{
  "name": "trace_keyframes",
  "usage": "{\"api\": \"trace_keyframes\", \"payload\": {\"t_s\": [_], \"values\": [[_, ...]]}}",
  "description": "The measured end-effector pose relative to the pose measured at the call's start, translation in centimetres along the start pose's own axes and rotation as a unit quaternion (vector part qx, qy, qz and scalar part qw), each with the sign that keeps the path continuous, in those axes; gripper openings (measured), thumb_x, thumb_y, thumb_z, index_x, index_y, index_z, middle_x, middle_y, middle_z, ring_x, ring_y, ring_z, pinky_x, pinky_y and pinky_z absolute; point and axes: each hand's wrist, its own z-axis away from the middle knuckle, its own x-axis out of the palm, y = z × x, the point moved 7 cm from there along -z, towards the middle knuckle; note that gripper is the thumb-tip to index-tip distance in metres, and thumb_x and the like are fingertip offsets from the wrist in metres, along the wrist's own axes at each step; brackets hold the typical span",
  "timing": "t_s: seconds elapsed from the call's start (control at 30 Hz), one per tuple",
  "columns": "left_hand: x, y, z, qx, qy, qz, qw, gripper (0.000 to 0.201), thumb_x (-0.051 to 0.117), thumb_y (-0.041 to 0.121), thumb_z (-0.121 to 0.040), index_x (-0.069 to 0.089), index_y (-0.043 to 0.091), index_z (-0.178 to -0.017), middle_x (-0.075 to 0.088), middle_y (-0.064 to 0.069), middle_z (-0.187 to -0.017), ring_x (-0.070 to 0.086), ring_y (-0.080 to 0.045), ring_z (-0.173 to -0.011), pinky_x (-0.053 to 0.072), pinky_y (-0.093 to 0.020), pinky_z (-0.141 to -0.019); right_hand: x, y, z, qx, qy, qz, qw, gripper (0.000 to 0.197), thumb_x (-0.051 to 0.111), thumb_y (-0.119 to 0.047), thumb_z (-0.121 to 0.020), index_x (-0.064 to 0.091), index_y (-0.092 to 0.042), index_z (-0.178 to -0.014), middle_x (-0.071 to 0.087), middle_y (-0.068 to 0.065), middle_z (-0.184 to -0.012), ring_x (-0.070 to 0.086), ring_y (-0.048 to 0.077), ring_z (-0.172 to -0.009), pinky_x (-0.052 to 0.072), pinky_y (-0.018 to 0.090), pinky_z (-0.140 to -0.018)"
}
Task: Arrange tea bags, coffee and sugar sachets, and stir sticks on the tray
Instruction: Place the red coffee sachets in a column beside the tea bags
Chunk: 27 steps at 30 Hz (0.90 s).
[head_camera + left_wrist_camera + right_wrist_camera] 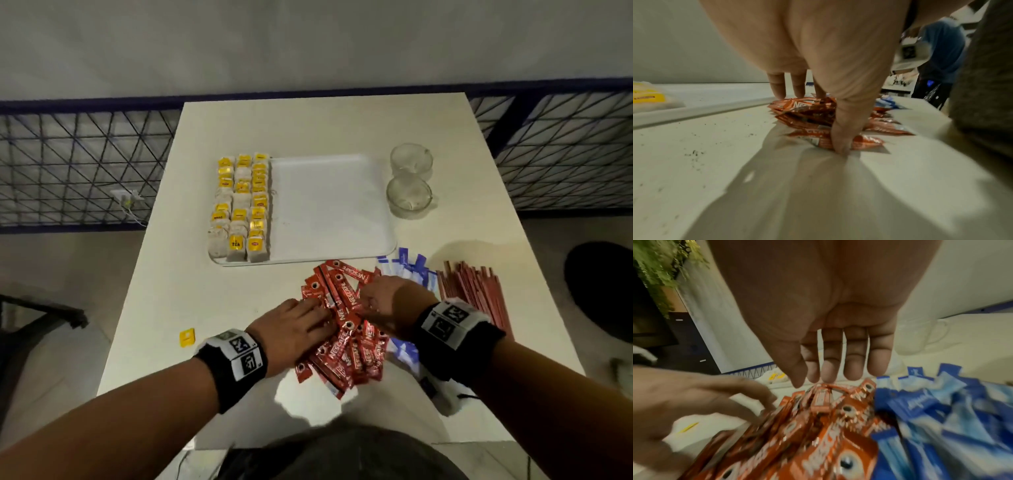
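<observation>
Red coffee sachets [346, 329] heaped on the table [164, 294] just short of the tray [329, 205], long axes splayed every way. Left hand [291, 329] pressing on the heap's left edge, fingers fairly straight, thumb down; right hand [387, 303] over its right side, fingers extended, gripping nothing. Both equally near.

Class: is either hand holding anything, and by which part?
Nothing is held. Left hand and right hand rest straight fingers on the red coffee sachets.

1 tray [342, 205], 2 glass cups [411, 161], 2 hands [294, 325]
</observation>
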Motion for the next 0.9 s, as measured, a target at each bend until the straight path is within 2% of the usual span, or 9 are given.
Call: {"api": "trace_keyframes", "payload": {"t_s": [0.13,0.23,0.3,0.43,0.53,0.63,0.73,0.8,0.9], "values": [[-0.4,-0.6,-2.8,-0.028,-0.089,-0.021,0.995,0.071,0.045,0.024,-0.096,0.005,0.025,-0.154,0.008,-0.008,-0.161,0.008,-0.034,-0.148,0.018,-0.048,-0.116,2.4,0.4,1.4,-0.042,0.01,0.015,0.999,0.031,0.051,-0.025,-0.091,0.059,-0.016,-0.12,0.059,0.007,-0.11,0.057,0.026,-0.104,0.046,0.031,-0.089],[-0.8,-0.3,-5.0,-0.011,-0.136,-0.039,0.99,0.09,0.061,0.026,-0.089,-0.002,0.031,-0.153,-0.006,-0.004,-0.162,-0.006,-0.034,-0.148,0.008,-0.051,-0.118,3.8,-0.4,1.8,-0.034,-0.007,-0.014,0.999,0.034,0.053,-0.021,-0.093,0.057,-0.017,-0.126,0.055,0.008,-0.127,0.052,0.027,-0.118,0.043,0.033,-0.097],[-0.5,-0.4,-6.0,-0.002,-0.149,-0.044,0.988,0.088,0.065,0.022,-0.087,0.007,0.031,-0.153,-0.005,-0.004,-0.162,-0.005,-0.034,-0.148,0.011,-0.053,-0.119,4.4,-0.9,1.9,-0.025,-0.01,0.004,1.0,0.039,0.051,-0.019,-0.093,0.053,-0.02,-0.132,0.047,0.006,-0.139,0.045,0.026,-0.126,0.039,0.035,-0.104],[-0.6,-1.7,-6.1,0.006,-0.109,-0.05,0.993,0.061,0.055,0.026,-0.094,0.027,0.028,-0.149,0.014,-0.007,-0.16,0.014,-0.032,-0.146,0.03,-0.052,-0.112,4.3,-1.7,1.4,-0.02,-0.009,0.032,0.999,0.041,0.055,-0.026,-0.091,0.052,-0.023,-0.132,0.05,0.004,-0.131,0.049,0.024,-0.118,0.043,0.037,-0.101],[-0.3,-3.2,-5.2,-0.006,-0.103,-0.044,0.994,0.063,0.055,0.029,-0.095,0.025,0.029,-0.15,0.018,-0.006,-0.159,0.019,-0.031,-0.144,0.034,-0.049,-0.11,4.3,-2.3,0.9,-0.009,-0.013,0.06,0.998,0.039,0.051,-0.024,-0.095,0.049,-0.017,-0.133,0.05,0.005,-0.132,0.049,0.023,-0.119,0.043,0.037,-0.102],[-0.3,-4.1,-4.7,-0.017,-0.098,-0.033,0.994,0.071,0.058,0.037,-0.091,0.019,0.029,-0.151,0.017,-0.007,-0.159,0.018,-0.032,-0.144,0.031,-0.049,-0.112,4.1,-2.5,0.6,-0.013,0.004,0.008,1.0,0.039,0.046,-0.021,-0.099,0.045,-0.013,-0.137,0.047,0.006,-0.137,0.047,0.02,-0.122,0.038,0.03,-0.105],[-0.5,-4.8,-4.2,-0.015,-0.078,-0.035,0.996,0.07,0.061,0.042,-0.086,0.029,0.028,-0.147,0.029,-0.007,-0.153,0.029,-0.03,-0.137,0.036,-0.046,-0.107,4.5,-2.5,0.2,0.008,0.013,-0.054,0.998,0.045,0.057,-0.027,-0.094,0.044,-0.017,-0.135,0.049,0.004,-0.13,0.053,0.017,-0.11,0.046,0.026,-0.093],[-0.5,-5.3,-3.8,-0.019,-0.067,-0.031,0.997,0.072,0.062,0.044,-0.083,0.03,0.028,-0.146,0.034,-0.004,-0.149,0.034,-0.027,-0.133,0.039,-0.045,-0.103,5.0,-2.5,-0.2,0.043,0.016,-0.103,0.994,0.047,0.059,-0.035,-0.091,0.044,-0.018,-0.132,0.051,0.007,-0.127,0.057,0.02,-0.103,0.051,0.029,-0.086],[-0.1,-6.5,-2.9,-0.057,-0.064,0.002,0.996,0.078,0.063,0.046,-0.08,0.027,0.028,-0.147,0.036,-0.003,-0.146,0.035,-0.026,-0.131,0.039,-0.043,-0.103,5.5,-3.0,-1.1,0.074,0.003,-0.119,0.99,0.05,0.062,-0.025,-0.091,0.039,-0.014,-0.134,0.049,0.011,-0.129,0.06,0.022,-0.104,0.05,0.026,-0.081]]}}
